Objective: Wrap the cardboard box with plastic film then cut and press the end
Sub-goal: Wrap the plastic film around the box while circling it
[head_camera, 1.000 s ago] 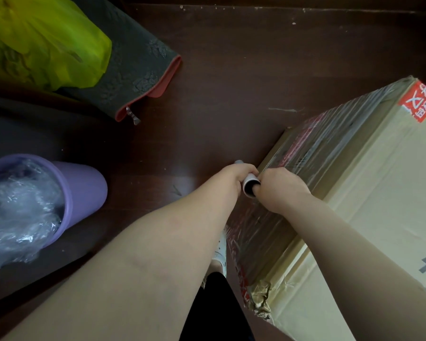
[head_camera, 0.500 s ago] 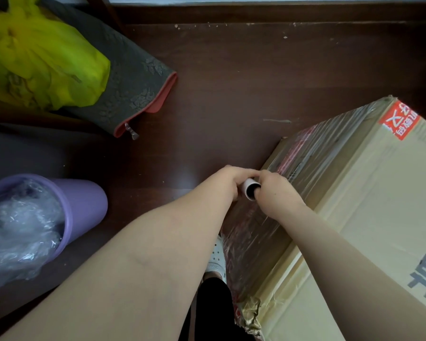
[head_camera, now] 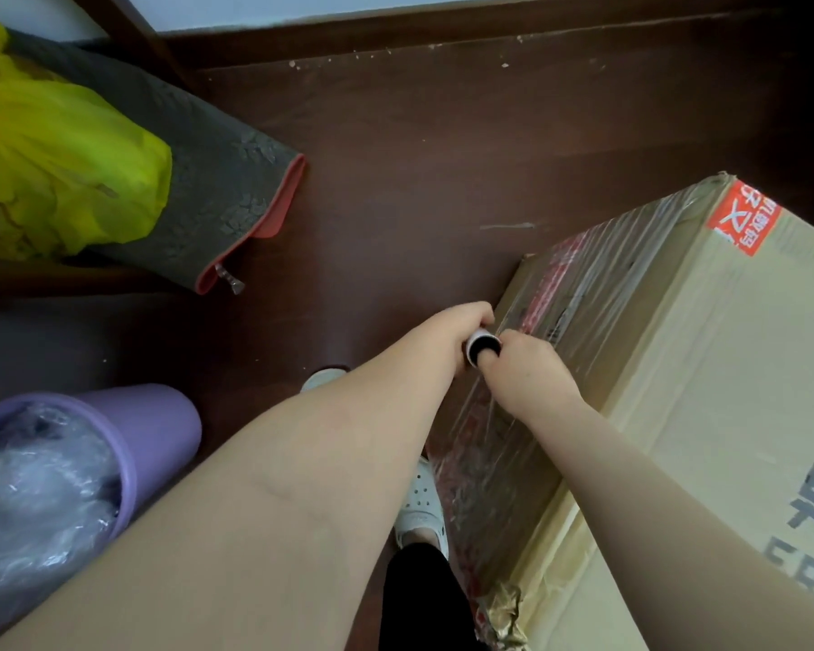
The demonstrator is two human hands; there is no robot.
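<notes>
A big cardboard box [head_camera: 706, 368] stands on the dark floor at the right, with an orange label at its far corner. Clear plastic film [head_camera: 579, 293] covers its left side in shiny wrinkled layers. The film roll [head_camera: 482, 345] stands upright against that side, only its white tube end showing. My left hand [head_camera: 461, 321] is shut around the roll from the left. My right hand [head_camera: 527, 373] grips it from the right, with a finger in the tube's open end. The rest of the roll is hidden below my hands.
A purple bin [head_camera: 114, 439] lined with a clear bag stands at the lower left. A yellow-green bag [head_camera: 62, 166] lies on a dark grey cloth [head_camera: 222, 180] at the upper left. My white shoe [head_camera: 421, 505] is next to the box. A wall skirting [head_camera: 442, 25] runs along the top.
Both hands with the roll have moved forward along the box's left side, toward its far left corner. The view has tilted up, showing the skirting.
</notes>
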